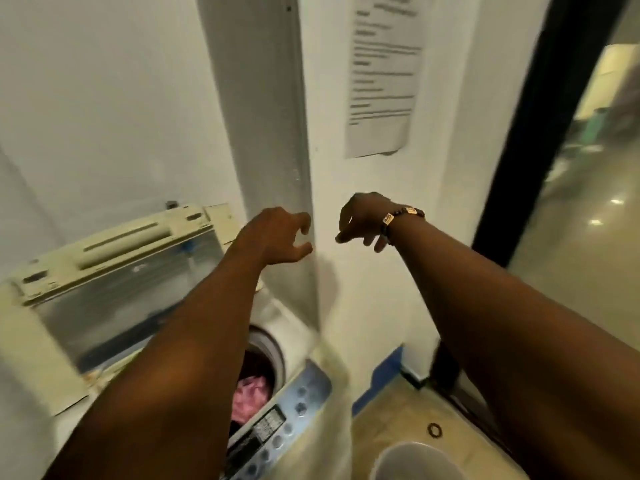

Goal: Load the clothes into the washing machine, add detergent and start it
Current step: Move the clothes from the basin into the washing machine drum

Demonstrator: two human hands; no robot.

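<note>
1. White bucket (415, 462) on floor, lower right.
2. Washing machine (308, 389), lid (114, 271) up; pink clothes (251, 396) inside drum.
3. Left hand (277, 237) and right hand (363, 216) raised, fingers curled apart, holding nothing.
4. Paper notice (381, 74) on wall.

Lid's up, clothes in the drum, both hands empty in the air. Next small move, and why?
Probably fetch the detergent. The lid stands open, pink clothes already lie in the drum, and the left hand and right hand hang empty with fingers loosely curled. No detergent shows in view, so the control panel should likely wait.
</note>
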